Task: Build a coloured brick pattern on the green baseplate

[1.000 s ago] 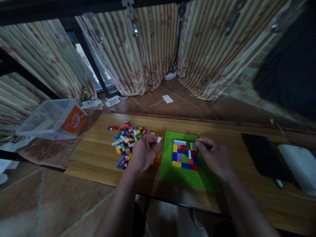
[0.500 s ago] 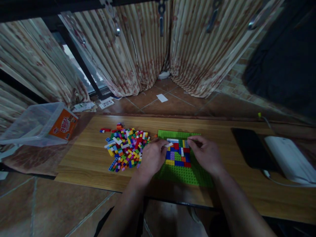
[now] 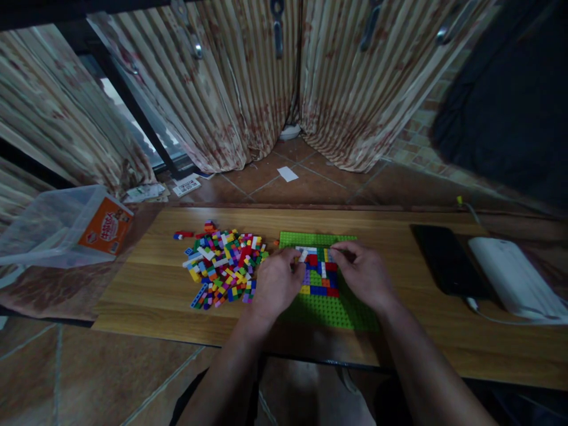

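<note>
My left hand (image 3: 276,283) is closed, with a small white toy brick (image 3: 303,255) between its thumb and fingers. It hovers over the left side of a green studded baseplate (image 3: 328,313). A patch of bricks (image 3: 317,276) in red, blue, purple, yellow and white covers the plate's middle. At the patch's upper right corner, my right hand (image 3: 362,269) pinches with thumb and forefinger; whatever is between them is hidden or too small to name. Left of the plate lies a heap of loose coloured bricks (image 3: 226,266), right beside my left hand.
All this rests on a long wooden table (image 3: 146,290). On its right are a black phone-like slab (image 3: 448,260) and a white device (image 3: 515,275) with a cable. A clear plastic bin (image 3: 53,231) with an orange label stands at the left. Striped curtains (image 3: 239,77) hang behind.
The white brick in my left hand has turned from lying nearly sideways to a steeper slant. My right hand stays at the same corner of the brick patch. The view has shifted slightly.
</note>
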`<action>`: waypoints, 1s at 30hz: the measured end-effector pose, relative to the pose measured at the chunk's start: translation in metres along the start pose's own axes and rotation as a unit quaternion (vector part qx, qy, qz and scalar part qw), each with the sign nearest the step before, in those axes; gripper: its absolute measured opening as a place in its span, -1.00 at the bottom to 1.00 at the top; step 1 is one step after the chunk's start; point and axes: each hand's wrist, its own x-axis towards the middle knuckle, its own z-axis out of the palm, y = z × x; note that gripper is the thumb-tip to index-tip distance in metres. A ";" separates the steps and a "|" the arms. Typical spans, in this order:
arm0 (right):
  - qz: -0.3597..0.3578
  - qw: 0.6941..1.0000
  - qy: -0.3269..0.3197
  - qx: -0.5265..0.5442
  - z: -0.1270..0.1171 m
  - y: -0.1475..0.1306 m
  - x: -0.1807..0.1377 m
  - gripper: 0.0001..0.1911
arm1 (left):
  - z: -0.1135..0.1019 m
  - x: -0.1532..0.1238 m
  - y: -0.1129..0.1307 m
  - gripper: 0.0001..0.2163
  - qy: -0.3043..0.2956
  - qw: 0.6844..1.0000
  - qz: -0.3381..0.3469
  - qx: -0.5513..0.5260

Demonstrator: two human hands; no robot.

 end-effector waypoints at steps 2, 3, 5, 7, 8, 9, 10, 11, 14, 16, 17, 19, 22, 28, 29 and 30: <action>-0.009 1.000 -0.001 -0.004 0.000 0.001 0.000 -0.69 | 0.001 0.000 0.004 -0.85 -0.006 1.000 -0.010 0.012; -0.012 1.000 -0.002 -0.005 0.001 0.001 0.000 -0.69 | 0.001 -0.001 0.006 -0.86 -0.010 1.000 -0.013 0.019; -0.013 1.000 -0.005 -0.006 0.001 0.002 -0.001 -0.69 | 0.003 -0.002 0.010 -0.87 -0.019 0.999 -0.011 0.032; -0.014 1.000 -0.007 -0.008 0.001 0.002 -0.001 -0.69 | 0.004 -0.003 0.012 -0.88 -0.020 0.999 -0.004 0.042; -0.014 1.000 -0.006 -0.009 0.001 0.002 -0.001 -0.69 | 0.004 -0.003 0.012 -0.88 -0.017 0.999 -0.003 0.047; -0.014 1.000 -0.006 -0.010 0.001 0.002 -0.001 -0.70 | 0.005 -0.003 0.013 -0.88 -0.012 0.999 -0.004 0.051; -0.014 1.000 -0.007 -0.010 0.001 0.002 -0.001 -0.70 | 0.005 -0.004 0.013 -0.88 -0.009 0.998 -0.005 0.054; -0.016 1.000 -0.008 -0.010 0.001 0.002 -0.001 -0.70 | 0.006 -0.004 0.013 -0.87 -0.006 0.998 -0.008 0.057; -0.021 1.000 -0.006 -0.010 0.001 0.002 -0.001 -0.70 | 0.008 -0.004 0.013 -0.86 -0.007 0.998 -0.014 0.059; -0.023 1.000 -0.003 -0.011 0.002 0.002 -0.001 -0.70 | 0.010 -0.005 0.012 -0.86 -0.009 0.998 -0.022 0.058; -0.023 1.000 -0.002 -0.013 0.002 0.002 -0.002 -0.70 | 0.011 -0.005 0.012 -0.85 -0.011 0.998 -0.026 0.055; -0.024 1.000 -0.002 -0.016 0.002 0.002 -0.002 -0.71 | 0.012 -0.005 0.011 -0.82 -0.019 0.998 -0.028 0.044; -0.031 0.999 -0.002 -0.019 0.002 0.002 -0.002 -0.72 | 0.010 -0.005 0.011 -0.78 -0.030 0.999 -0.028 0.029; -0.035 0.999 -0.001 -0.022 0.004 0.002 -0.002 -0.73 | 0.007 -0.005 0.009 -0.75 -0.047 0.999 -0.026 0.003; -0.037 0.999 0.000 -0.024 0.004 0.003 -0.002 -0.73 | 0.006 -0.005 0.009 -0.75 -0.049 0.998 -0.025 -0.004; -0.038 0.999 0.000 -0.025 0.005 0.003 -0.002 -0.73 | 0.006 -0.005 0.008 -0.75 -0.052 0.998 -0.025 -0.012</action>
